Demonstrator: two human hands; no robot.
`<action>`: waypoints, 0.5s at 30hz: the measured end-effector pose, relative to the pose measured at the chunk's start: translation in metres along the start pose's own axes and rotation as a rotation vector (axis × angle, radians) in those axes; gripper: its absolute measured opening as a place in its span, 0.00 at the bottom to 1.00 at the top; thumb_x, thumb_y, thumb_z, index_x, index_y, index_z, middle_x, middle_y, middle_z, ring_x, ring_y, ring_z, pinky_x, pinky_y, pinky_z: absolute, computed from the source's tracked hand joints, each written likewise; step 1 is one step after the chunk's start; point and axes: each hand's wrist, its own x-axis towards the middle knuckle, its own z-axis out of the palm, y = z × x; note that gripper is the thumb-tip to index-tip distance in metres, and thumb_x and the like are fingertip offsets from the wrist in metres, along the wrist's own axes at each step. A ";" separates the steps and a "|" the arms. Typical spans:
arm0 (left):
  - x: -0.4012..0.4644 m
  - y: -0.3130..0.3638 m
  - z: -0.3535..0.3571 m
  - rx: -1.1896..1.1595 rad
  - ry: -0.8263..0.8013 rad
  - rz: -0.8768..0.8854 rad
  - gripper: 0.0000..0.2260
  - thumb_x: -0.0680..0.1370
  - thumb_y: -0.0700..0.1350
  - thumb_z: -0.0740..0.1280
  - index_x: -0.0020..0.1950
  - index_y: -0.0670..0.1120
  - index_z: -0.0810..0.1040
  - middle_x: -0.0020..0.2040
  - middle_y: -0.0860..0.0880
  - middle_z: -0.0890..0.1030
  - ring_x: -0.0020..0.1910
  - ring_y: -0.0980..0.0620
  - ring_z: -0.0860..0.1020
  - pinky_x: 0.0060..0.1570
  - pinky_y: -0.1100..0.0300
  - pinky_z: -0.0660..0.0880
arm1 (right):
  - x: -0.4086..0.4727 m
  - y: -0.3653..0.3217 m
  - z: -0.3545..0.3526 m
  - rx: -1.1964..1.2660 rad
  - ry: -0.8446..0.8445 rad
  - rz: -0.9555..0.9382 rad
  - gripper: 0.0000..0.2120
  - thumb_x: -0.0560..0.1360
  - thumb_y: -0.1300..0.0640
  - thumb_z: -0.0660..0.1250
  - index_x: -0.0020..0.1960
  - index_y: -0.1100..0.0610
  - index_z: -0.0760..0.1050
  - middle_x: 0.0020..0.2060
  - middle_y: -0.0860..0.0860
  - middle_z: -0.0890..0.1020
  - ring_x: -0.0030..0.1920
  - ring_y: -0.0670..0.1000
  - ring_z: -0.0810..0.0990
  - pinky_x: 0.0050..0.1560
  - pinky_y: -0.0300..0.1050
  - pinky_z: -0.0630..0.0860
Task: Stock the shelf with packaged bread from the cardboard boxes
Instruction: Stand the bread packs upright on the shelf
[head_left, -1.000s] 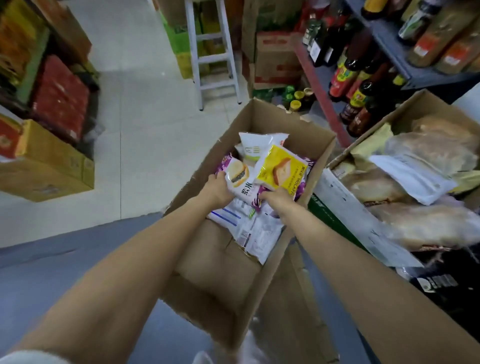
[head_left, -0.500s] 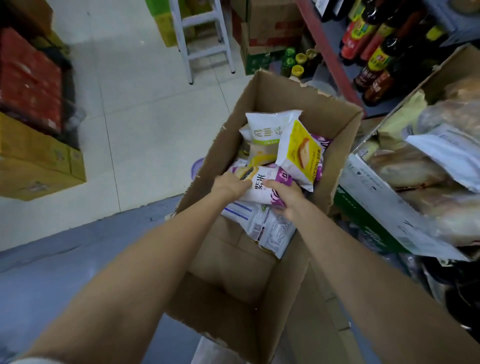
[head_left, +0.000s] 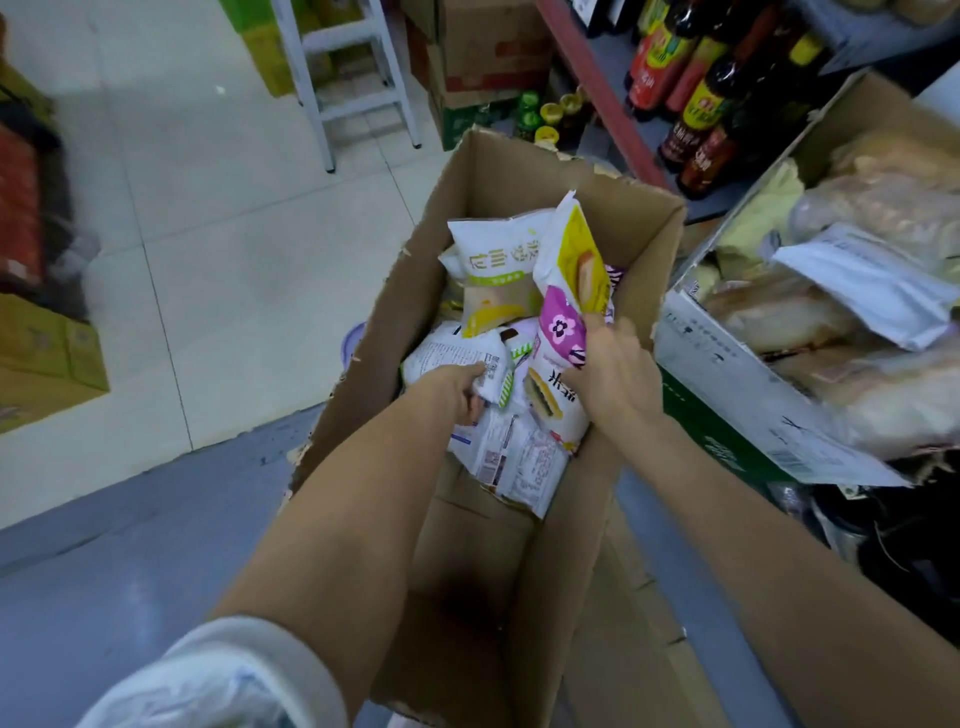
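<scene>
Cardboard box (head_left: 524, 171) on the floor holds a heap of bread packets. The right hand (head_left: 613, 374) grips a yellow-and-purple packet (head_left: 571, 280) standing up at 12 o'clock from it. The left hand (head_left: 462, 387) pinches a white packet (head_left: 457, 358), its front hidden. Lower packets are buried and hard to tell apart.

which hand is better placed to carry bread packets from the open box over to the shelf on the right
Right. The right hand already grips a bunch of packets raised above the cardboard box, on the side nearest the shelf. The left hand grips a white packet deeper inside.
</scene>
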 end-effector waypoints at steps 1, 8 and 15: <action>0.001 0.000 0.001 -0.014 0.011 0.010 0.14 0.79 0.49 0.64 0.37 0.43 0.67 0.34 0.47 0.68 0.24 0.53 0.70 0.16 0.70 0.65 | -0.002 0.002 0.001 0.009 0.013 -0.019 0.26 0.74 0.57 0.68 0.70 0.56 0.64 0.61 0.60 0.70 0.57 0.64 0.77 0.50 0.51 0.74; -0.047 0.016 -0.007 -0.127 0.085 0.260 0.24 0.78 0.42 0.66 0.71 0.45 0.62 0.44 0.45 0.77 0.15 0.57 0.71 0.14 0.72 0.64 | -0.015 0.005 -0.021 0.291 0.172 -0.026 0.30 0.74 0.58 0.70 0.72 0.55 0.62 0.61 0.59 0.71 0.59 0.60 0.74 0.54 0.50 0.72; -0.159 0.057 -0.004 -0.126 -0.196 0.329 0.13 0.79 0.47 0.58 0.37 0.44 0.70 0.17 0.50 0.71 0.12 0.61 0.65 0.12 0.73 0.58 | -0.049 0.001 -0.082 0.921 0.343 0.174 0.24 0.63 0.59 0.79 0.56 0.58 0.76 0.44 0.49 0.80 0.46 0.50 0.80 0.47 0.43 0.76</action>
